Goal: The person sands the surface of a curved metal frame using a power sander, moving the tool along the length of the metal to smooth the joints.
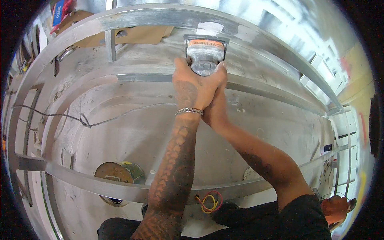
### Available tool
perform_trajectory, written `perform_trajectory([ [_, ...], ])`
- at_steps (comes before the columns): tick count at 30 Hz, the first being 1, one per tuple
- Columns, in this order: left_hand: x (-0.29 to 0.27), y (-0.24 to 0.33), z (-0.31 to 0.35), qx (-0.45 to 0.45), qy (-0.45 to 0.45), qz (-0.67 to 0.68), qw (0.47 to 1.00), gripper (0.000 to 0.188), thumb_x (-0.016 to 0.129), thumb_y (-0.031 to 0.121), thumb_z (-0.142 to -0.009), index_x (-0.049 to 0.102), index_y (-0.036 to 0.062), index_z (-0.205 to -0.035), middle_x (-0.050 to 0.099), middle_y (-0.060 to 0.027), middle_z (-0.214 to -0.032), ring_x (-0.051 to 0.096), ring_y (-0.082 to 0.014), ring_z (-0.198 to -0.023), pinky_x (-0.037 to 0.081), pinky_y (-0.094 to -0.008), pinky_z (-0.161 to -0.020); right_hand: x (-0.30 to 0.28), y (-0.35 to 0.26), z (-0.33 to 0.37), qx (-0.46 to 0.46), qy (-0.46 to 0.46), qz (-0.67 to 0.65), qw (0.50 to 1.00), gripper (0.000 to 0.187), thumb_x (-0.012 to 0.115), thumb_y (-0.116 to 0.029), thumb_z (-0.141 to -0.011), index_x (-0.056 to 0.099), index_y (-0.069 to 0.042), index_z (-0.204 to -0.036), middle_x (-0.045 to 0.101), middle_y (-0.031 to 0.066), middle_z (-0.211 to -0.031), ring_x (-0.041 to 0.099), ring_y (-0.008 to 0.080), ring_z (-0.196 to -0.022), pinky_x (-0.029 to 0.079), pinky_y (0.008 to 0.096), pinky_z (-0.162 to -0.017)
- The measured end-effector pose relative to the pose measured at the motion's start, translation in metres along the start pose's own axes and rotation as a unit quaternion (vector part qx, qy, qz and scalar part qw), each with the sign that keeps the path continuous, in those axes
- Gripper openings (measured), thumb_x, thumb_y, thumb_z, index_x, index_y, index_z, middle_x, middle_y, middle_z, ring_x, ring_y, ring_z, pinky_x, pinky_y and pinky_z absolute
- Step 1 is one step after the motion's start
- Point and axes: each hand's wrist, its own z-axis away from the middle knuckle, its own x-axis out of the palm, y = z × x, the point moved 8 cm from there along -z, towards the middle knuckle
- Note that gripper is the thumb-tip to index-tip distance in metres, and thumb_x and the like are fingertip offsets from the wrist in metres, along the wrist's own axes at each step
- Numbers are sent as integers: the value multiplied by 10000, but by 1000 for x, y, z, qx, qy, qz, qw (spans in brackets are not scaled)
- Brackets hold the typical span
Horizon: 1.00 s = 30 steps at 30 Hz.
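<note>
Black sleeve (pixel 300 216) nearest, forearms (pixel 170 172) converge: the left hand (pixel 191 86) clasps the sander (pixel 206 56), while the right hand (pixel 214 106) tucks close against it, its own hold unclear. The sander lies straight ahead, long axis pointing away, just beside the upper bar (pixel 160 18). Behind the lower bar (pixel 88 180), a can (pixel 116 170) shows, contents hidden.
</note>
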Motion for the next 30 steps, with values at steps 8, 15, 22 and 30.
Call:
perform_trajectory([
  [8,-7,8,-6,24,0,10,1000,769,866,444,-661,522,-109,-1071,667,-299,-964,684,-421,-916,542,-454,-827,2,-19,-2,-56,31,65,996,1118,751,-236,-865,-118,-57,-1546,656,334,-1124,651,493,-1068,519,503,-893],
  [15,-3,5,-4,-16,-36,-9,999,821,846,504,-703,546,-130,-1129,670,-321,-1041,691,-372,-997,544,-418,-850,-4,-29,2,-46,22,131,990,1103,748,-258,-870,-98,-58,-1549,651,336,-1136,647,498,-1070,518,508,-893],
  [22,-3,20,-2,19,4,-8,1000,709,860,428,-668,514,-78,-1022,662,-280,-959,681,-413,-899,542,-453,-808,-4,-28,-4,-64,11,24,998,1080,754,-229,-889,-88,-75,-1548,551,264,-1317,603,360,-1175,499,443,-966],
  [30,7,9,5,10,6,-10,1000,700,857,406,-675,500,-78,-1032,642,-275,-961,663,-407,-919,528,-469,-817,-9,-12,2,-43,11,25,999,1079,752,-195,-902,-108,-92,-1544,504,211,-1369,558,289,-1222,493,406,-1000],
])
